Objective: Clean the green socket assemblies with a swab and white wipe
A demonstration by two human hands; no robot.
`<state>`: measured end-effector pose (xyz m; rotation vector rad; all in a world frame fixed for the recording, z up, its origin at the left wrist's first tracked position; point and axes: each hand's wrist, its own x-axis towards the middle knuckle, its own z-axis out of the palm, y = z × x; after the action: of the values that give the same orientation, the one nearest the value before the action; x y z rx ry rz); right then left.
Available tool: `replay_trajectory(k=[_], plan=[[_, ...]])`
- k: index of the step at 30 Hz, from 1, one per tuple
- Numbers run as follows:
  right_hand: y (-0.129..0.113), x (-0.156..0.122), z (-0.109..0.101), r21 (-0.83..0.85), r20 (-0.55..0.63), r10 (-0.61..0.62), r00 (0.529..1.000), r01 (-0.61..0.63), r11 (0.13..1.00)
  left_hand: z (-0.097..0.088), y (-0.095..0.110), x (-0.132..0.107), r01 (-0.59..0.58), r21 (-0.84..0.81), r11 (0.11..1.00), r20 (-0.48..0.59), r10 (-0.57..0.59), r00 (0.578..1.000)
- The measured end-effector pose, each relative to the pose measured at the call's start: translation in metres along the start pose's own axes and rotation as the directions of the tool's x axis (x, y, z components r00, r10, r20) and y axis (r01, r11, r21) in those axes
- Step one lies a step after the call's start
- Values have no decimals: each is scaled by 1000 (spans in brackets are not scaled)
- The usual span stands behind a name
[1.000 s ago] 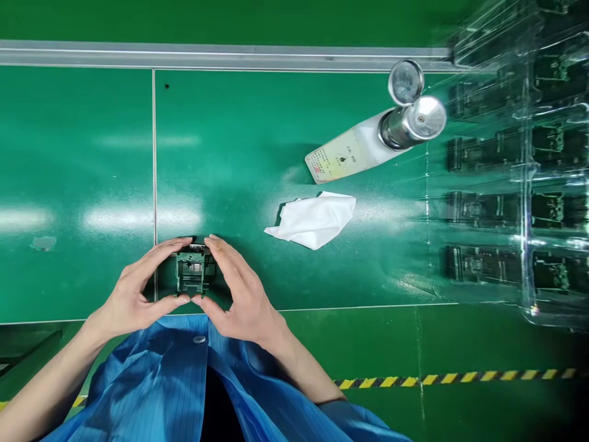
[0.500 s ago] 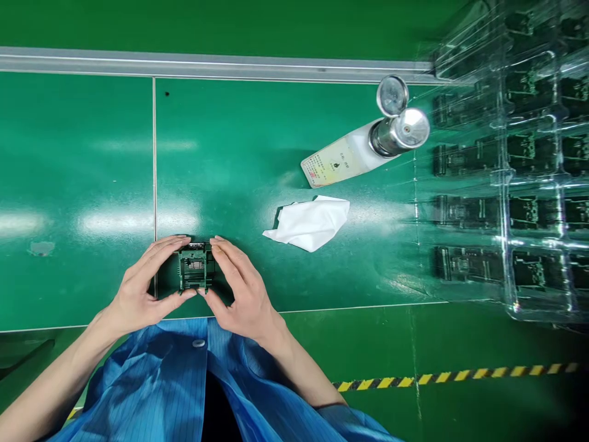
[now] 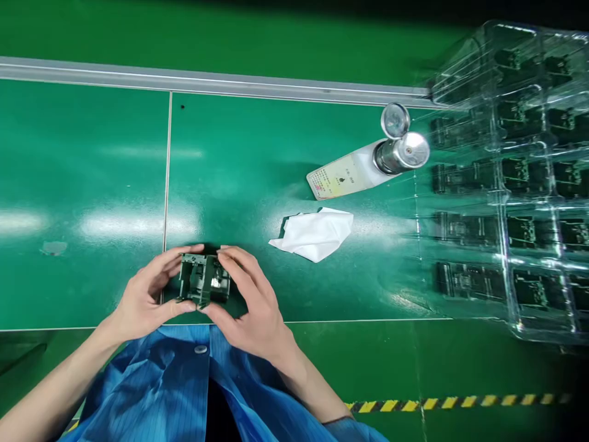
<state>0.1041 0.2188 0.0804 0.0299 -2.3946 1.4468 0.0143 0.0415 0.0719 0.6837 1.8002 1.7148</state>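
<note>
Between my two hands is a dark green, boxy part with slots and an open frame [image 3: 205, 279], close to the table's front edge. My left hand [image 3: 150, 294] grips it from the left, thumb at the near side and fingers at the far side. From the right, my right hand [image 3: 251, 301] holds it the same way, fingers curved over the far corner. The part is turned so that a side face shows. To the right of my hands a crumpled white cloth [image 3: 317, 233] lies on the table.
Beyond the cloth stands a white bottle [image 3: 352, 172] with a metal pump top and its lid flipped up. Stacked clear plastic trays [image 3: 504, 245] holding several dark parts fill the right side. A metal rail [image 3: 230, 84] runs along the back of the green table [image 3: 239, 153].
The dark green part has been turned in my hands, so a side face now shows. Both hands still hold it. The whole view has shifted slightly.
</note>
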Motion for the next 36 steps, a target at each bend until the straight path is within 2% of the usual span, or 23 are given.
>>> replay_trajectory(k=[3, 6, 12, 15, 18, 21, 25, 27, 30, 36], plan=[[-12, 3, 0, -10, -52, -29, 998, 28, 1000, 3, 1, -1, 47, -178, 983, 14, -45, 999], [-17, 4, 1, -6, -58, -29, 998, 29, 1000, 6, 1, 0, 65, -179, 982, -3, -66, 998], [-11, 1, -4, 12, -36, -17, 999, 17, 1000, 11, 2, 0, 7, -210, 978, 13, -4, 1000], [-10, -1, -7, 15, -7, 23, 1000, -22, 1000, 10, 6, -1, -23, -85, 996, -21, 21, 1000], [-8, -3, -8, 36, 60, 82, 995, -85, 996, 7, 13, -2, -106, 181, 978, -32, 113, 993], [-6, -6, -6, 75, 113, 125, 986, -134, 988, 5, 22, -2, -223, 440, 870, 1, 248, 969], [-4, -9, -4, 120, 135, 145, 980, -161, 980, 7, 30, 0, -289, 580, 762, 31, 333, 942], [-3, -10, -4, 116, 148, 162, 976, -180, 977, 8, 30, 1, -280, 582, 764, 29, 325, 945], [-3, -10, -5, 116, 150, 177, 973, -195, 974, 8, 27, -1, -231, 533, 814, 7, 269, 963], [-6, -10, -10, 215, 100, 140, 985, -159, 964, 6, 23, -10, -38, 336, 941, -35, 53, 998]])
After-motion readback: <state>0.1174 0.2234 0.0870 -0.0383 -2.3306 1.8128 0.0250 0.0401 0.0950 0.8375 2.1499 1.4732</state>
